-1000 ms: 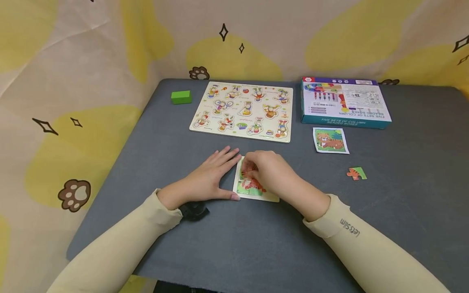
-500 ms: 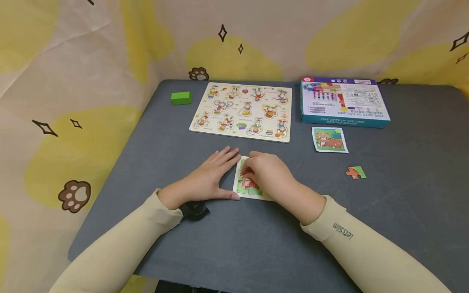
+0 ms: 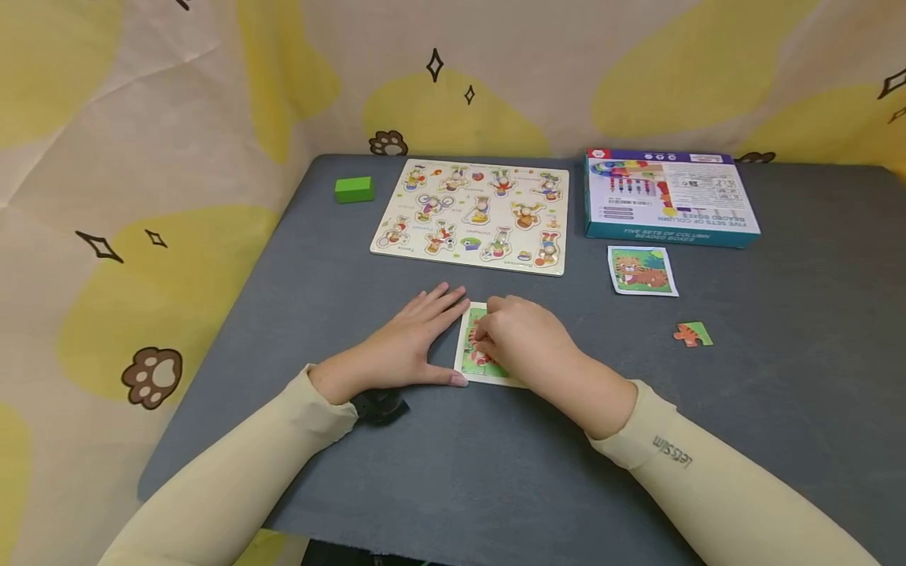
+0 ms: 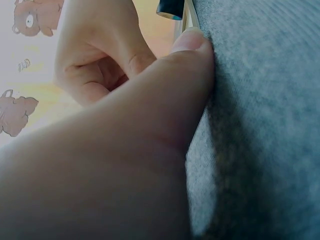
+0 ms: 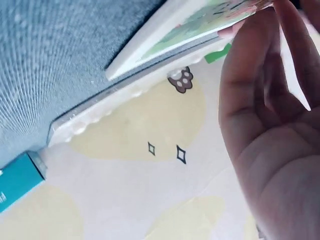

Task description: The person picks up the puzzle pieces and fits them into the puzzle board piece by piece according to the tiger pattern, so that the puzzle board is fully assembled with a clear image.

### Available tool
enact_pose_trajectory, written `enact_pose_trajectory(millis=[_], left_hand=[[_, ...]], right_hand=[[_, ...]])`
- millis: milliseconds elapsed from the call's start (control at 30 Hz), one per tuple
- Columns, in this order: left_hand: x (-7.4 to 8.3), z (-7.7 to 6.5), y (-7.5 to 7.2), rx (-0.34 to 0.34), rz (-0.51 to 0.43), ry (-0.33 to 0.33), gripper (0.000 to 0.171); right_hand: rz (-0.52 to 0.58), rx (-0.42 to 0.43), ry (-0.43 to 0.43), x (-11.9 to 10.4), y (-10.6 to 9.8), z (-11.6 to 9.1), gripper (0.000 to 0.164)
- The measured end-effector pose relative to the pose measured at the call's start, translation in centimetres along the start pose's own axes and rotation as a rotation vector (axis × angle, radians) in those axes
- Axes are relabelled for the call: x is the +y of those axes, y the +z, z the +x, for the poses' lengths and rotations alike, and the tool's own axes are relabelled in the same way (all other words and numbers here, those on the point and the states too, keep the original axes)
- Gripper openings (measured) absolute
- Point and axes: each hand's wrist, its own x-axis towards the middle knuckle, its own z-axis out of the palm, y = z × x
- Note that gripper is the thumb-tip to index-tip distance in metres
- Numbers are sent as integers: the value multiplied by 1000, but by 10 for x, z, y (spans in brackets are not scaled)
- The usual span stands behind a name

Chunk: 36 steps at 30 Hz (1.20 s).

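Observation:
A small jigsaw board point(image 3: 495, 380) with a pale rim and an orange and green picture lies flat on the grey table. My left hand point(image 3: 399, 342) rests along its left side, fingers spread straight, thumb at the near corner. Over the picture my right hand point(image 3: 534, 342) curls its fingers and pinches down at a puzzle piece, mostly hidden beneath the hand. In the right wrist view the fingertips meet the jigsaw board point(image 5: 175, 42) at the top edge. One loose puzzle piece point(image 3: 693, 334), orange and green, lies to the right. Behind it is a tiger picture card point(image 3: 642, 271).
Across the back stand a wooden peg puzzle point(image 3: 470, 216) with animal figures, a boxed bead set point(image 3: 672, 196) at its right, and a green block point(image 3: 354, 189) at its left. A patterned cloth point(image 3: 212, 118) hangs behind and to the left of the table.
My right hand has shifted slightly across the board, with its fingers still curled at the picture. The left hand keeps its place. The whole view moves a little with the head.

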Motion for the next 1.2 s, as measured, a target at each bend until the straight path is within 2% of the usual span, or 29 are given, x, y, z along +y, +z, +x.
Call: enact_pose_trajectory(millis=[167, 300, 467, 700, 800, 1033, 1200], left_hand=[[2, 3, -1, -1, -3, 6, 110], [2, 4, 0, 1, 1, 12, 111], [2, 6, 0, 2, 2, 17, 111], [1, 8, 0, 8, 6, 20, 111], [1, 8, 0, 12, 9, 18, 110], [3, 9, -2, -4, -1, 12, 109], [4, 9, -2, -3, -9, 9, 110]], right_hand=[[-20, 7, -76, 3, -3, -3, 9], [-40, 2, -65, 1, -4, -4, 9], [-108, 36, -83, 0, -2, -5, 8], [-183, 39, -92, -1, -1, -5, 18], [-203, 19, -91, 0, -3, -5, 21], [-231, -110, -115, -1, -12, -11, 31], [-178, -101, -136, 2, -16, -15, 28]])
